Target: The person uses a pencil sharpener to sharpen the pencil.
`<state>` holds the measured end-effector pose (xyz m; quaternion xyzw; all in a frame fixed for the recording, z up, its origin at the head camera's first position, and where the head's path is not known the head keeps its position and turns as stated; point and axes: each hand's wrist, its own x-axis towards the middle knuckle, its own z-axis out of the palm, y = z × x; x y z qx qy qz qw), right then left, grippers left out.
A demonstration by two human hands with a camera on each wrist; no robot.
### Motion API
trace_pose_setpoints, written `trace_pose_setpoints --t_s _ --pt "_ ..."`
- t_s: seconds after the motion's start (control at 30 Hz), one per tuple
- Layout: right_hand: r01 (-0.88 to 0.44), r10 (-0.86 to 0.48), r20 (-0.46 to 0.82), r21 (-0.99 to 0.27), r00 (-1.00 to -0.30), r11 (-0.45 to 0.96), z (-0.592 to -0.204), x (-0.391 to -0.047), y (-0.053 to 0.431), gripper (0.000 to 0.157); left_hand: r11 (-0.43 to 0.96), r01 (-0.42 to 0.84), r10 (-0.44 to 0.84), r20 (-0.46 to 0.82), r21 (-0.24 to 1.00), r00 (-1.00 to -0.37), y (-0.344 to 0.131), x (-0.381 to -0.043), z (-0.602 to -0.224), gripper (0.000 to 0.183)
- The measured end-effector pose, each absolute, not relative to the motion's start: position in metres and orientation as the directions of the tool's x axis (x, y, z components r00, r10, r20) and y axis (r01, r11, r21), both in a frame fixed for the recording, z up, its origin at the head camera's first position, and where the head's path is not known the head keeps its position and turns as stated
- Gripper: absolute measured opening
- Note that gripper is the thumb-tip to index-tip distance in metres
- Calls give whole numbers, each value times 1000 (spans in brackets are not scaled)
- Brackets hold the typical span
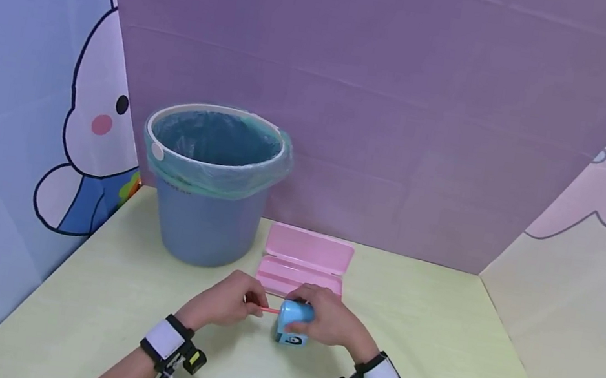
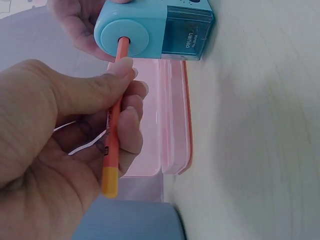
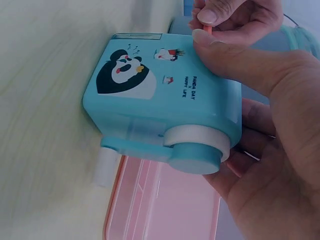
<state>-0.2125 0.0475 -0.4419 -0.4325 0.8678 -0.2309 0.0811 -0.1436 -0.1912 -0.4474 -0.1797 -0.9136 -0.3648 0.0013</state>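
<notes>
A light blue crank pencil sharpener (image 1: 291, 326) stands on the table, with a panda print on one side (image 3: 125, 75). My right hand (image 1: 329, 317) grips its upper body, thumb on one side and fingers round the other. Between the thumb and fingers of my left hand (image 1: 230, 299) is a red-orange pencil (image 2: 113, 132) with a yellow end. Its far end sits inside the round hole of the sharpener's front disc (image 2: 142, 37), hidden there. The crank arm (image 3: 137, 148) with its white handle (image 3: 105, 167) lies on the opposite side, with no hand on it.
Behind the hands lies an opened pink pencil case (image 1: 309, 247). A blue bucket (image 1: 206, 223) lined with a greenish plastic bag (image 1: 221, 185) stands at the back left. Purple cloth (image 1: 397, 111) hangs at the table's back edge, with printed panels at both sides.
</notes>
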Motion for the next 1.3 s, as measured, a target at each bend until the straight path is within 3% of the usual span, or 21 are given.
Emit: trace_pose_setpoints --t_s 0.3,1.3 --pt "-737 -809 93 -483 -580 473 -445 -216 50 46 650 263 261 116 712 -958 -193 -143 -452 5" --pt "-723 -803 85 -497 -591 480 -445 -216 52 47 647 221 216 103 730 -971 -204 -134 -456 6"
